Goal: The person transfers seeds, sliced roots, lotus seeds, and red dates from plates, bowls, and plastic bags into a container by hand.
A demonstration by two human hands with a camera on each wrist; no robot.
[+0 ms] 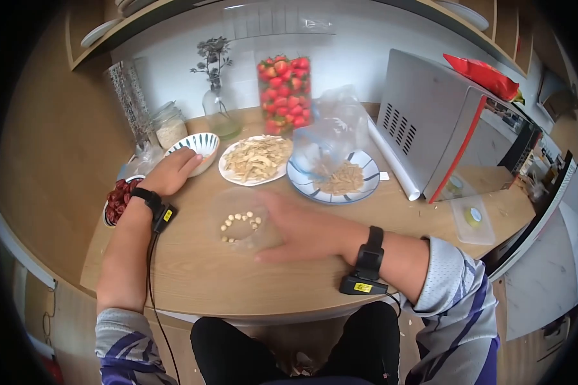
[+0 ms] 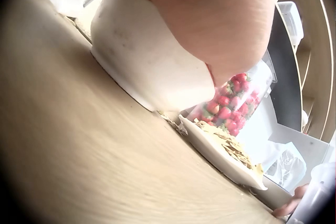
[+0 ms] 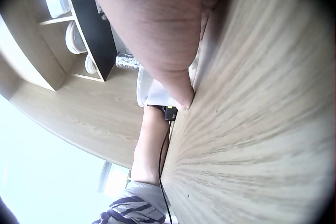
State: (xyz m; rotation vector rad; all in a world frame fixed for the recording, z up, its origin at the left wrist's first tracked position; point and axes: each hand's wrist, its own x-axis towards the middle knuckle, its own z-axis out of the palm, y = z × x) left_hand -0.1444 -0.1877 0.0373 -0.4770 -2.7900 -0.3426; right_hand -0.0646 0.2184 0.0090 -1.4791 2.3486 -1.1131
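My left hand (image 1: 168, 172) reaches over the near rim of a white bowl (image 1: 205, 144) with green stripes inside. Its fingers dip toward the inside, and I cannot tell what the fingertips hold. In the left wrist view the hand covers the top of the bowl (image 2: 142, 50), hiding its contents. With my right hand (image 1: 302, 224) I grip the side of a clear plastic tub (image 1: 228, 205) on the table. Small round cream-coloured seeds (image 1: 257, 221) lie in a ring on the tub's bottom. The right wrist view shows the thumb (image 3: 181, 95) against the tub's wall (image 3: 140, 87).
Behind the tub stand a plate (image 1: 225, 168) of pale dried slices and a blue-rimmed plate (image 1: 308, 192) with beige pieces and a plastic bag (image 1: 327, 141). Red dates (image 1: 117, 200) sit left, strawberries (image 1: 284, 93) and a glass vase (image 1: 221, 112) behind, a microwave (image 1: 424, 109) right.
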